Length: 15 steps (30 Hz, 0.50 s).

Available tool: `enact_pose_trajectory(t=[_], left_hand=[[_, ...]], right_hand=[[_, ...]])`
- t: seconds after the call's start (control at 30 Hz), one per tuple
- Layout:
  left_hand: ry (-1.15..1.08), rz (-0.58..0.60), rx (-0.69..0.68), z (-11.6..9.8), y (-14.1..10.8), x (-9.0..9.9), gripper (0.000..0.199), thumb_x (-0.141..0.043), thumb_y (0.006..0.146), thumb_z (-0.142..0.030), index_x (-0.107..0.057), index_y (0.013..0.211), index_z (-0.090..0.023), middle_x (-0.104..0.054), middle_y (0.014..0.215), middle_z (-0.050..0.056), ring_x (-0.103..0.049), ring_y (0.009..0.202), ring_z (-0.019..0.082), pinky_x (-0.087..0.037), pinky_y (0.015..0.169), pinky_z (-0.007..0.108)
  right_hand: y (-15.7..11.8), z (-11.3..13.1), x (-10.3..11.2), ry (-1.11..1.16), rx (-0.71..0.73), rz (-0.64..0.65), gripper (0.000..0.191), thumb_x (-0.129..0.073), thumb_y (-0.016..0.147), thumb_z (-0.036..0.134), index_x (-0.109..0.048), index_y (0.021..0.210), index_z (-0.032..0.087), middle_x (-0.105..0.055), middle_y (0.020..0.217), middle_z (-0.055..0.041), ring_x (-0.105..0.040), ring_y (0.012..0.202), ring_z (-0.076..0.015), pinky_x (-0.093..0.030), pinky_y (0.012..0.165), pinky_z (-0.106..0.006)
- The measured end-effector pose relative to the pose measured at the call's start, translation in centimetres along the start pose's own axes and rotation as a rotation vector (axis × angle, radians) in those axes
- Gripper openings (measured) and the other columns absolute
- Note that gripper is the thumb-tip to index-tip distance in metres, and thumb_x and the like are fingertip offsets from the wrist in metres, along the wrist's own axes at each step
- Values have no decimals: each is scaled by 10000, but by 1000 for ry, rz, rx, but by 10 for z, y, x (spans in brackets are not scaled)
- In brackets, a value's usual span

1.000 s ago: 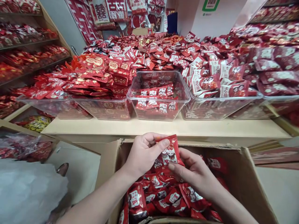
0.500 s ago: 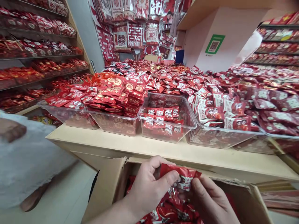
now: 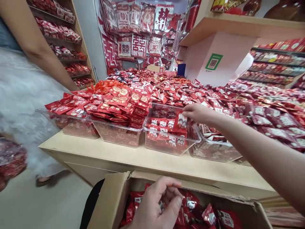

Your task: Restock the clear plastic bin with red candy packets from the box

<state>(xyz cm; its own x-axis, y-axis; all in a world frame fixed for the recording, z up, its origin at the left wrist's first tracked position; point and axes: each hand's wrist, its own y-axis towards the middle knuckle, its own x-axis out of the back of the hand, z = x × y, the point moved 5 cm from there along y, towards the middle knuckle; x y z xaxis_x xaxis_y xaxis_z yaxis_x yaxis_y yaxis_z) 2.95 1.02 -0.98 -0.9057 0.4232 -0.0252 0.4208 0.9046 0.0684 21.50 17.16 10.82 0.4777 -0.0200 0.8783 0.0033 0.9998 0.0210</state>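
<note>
My right hand (image 3: pixel 196 113) is in the clear plastic bin (image 3: pixel 166 148) at the middle of the counter. Its fingers grip a small red candy packet (image 3: pixel 181 121), held upright at the bin's right side. Rows of similar red-and-white packets (image 3: pixel 162 123) lie inside that bin. Lower down, my left hand (image 3: pixel 162 202) hovers above an open cardboard box (image 3: pixel 111 203), its fingers loosely curled and the thumb apart, with nothing visible in them. More red packets (image 3: pixel 209 216) lie loose in the box below it.
Heaped bins flank the middle one, with red packets (image 3: pixel 119 98) on the left and white-and-red ones on the right. A person in a white fluffy skirt (image 3: pixel 21 95) stands at left, an arm reaching toward the counter (image 3: pixel 105 149). A shelf (image 3: pixel 221 24) overhangs at upper right.
My right hand has left my left hand and carried a packet up into the middle bin. My left hand has let go of the packet. The other person's arm has come into view.
</note>
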Motion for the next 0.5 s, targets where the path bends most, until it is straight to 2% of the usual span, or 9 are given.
enact_pose_trajectory(t=[0.1,0.17,0.27,0.37,0.5], left_hand=[[43,16,-23,4,1,2,195,-525,749,-192,-579,936,-170,-622,759,49,-551,644,124,-445,587,204],[73,47,-46,5,1,1,202,-524,741,-186,-583,933,-165,-632,753,53,-565,646,126,-444,581,194],[156,101,-74,7,1,0,215,-522,738,-166,-598,939,-168,-649,750,53,-588,645,127,-443,567,178],[257,161,-135,5,1,-3,258,-538,712,-100,-611,949,-170,-663,779,48,-608,674,124,-455,625,173],[365,167,-194,4,1,-5,338,-559,670,-25,-618,965,-177,-672,786,34,-613,698,120,-455,663,162]], right_hand=[[17,-5,-41,-30,-104,319,210,-484,775,126,-486,572,180,-501,470,17,-518,435,-128,-429,461,-255],[17,-7,-59,-48,-142,417,253,-459,789,103,-443,549,184,-495,456,25,-543,462,-129,-441,485,-250],[13,-7,-68,-78,-161,422,225,-447,787,71,-481,592,177,-524,476,18,-567,494,-130,-448,501,-240],[9,-3,-67,-200,-142,428,139,-476,769,63,-573,800,157,-562,510,6,-566,481,-132,-437,489,-237],[9,2,-67,-374,-85,411,312,-568,716,103,-564,1024,152,-615,593,-14,-595,538,-153,-415,482,-231]])
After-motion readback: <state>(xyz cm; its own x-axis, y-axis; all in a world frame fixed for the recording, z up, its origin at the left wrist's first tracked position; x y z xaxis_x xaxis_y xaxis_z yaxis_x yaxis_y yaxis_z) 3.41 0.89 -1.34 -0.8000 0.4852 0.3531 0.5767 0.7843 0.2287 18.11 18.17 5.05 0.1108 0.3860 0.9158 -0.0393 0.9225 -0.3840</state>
